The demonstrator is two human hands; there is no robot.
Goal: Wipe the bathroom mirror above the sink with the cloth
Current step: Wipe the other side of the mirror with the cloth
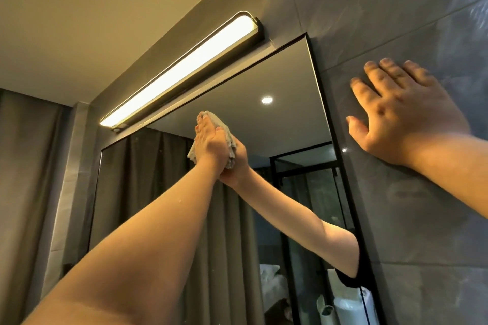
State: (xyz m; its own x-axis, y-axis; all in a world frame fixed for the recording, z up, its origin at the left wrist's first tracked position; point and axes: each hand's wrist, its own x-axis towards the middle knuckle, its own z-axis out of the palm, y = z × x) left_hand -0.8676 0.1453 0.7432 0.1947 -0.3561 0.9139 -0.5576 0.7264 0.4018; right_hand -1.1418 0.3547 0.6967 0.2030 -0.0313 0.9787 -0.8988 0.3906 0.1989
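Note:
The black-framed mirror (290,79) fills the middle of the view, seen from below. My left hand (211,146) reaches up near its top edge and presses a pale, crumpled cloth (230,146) flat against the glass with straight fingers. The cloth sticks out above the fingertips and on both sides of the palm. The glass reflects the hand and forearm, which meet mine at the cloth. My right hand (404,119) lies flat with spread fingers on the grey tiled wall (396,21), just right of the mirror's frame.
A lit bar lamp (184,68) is mounted just above the mirror's top edge, close to the cloth. A dark curtain (26,171) hangs at the far left. The mirror reflects a curtain, a ceiling spotlight and a black-framed glass enclosure.

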